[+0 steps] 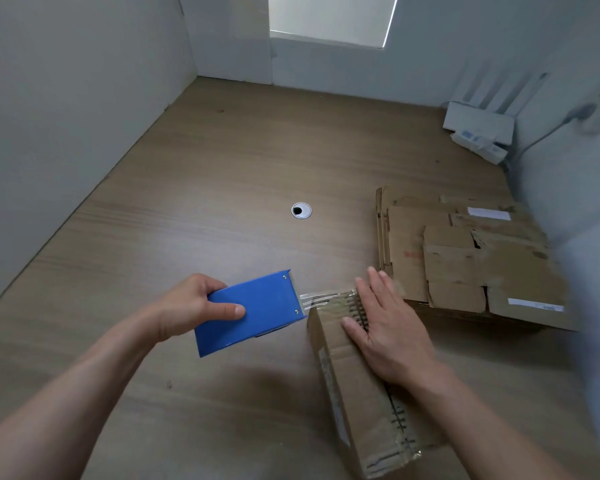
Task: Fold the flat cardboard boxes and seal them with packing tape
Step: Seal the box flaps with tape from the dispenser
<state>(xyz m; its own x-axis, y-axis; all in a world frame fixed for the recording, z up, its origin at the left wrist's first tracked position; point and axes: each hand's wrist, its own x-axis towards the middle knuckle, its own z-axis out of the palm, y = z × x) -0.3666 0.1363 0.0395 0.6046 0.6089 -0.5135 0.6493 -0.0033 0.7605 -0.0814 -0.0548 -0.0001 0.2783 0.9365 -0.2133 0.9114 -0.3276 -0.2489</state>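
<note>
So the folded box point(354, 403) is sitting near the front edge of the bench point(222, 168), over on the right. The right hand point(385, 327) is lying flat on its top seam, fingers straight, pressing the flaps down. The left hand point(187, 306) is gripping the blue tape dispenser point(257, 310) just beside the box's far end, thumb on top, with a strand of tape point(323, 296) stretching across to the box. It's looking like light, thin cardboard, so I'm guessing it skids and dents easily and is best pinned from above, right over the seam. The flat boxes point(465, 251) are lying stacked by the right edge.
</note>
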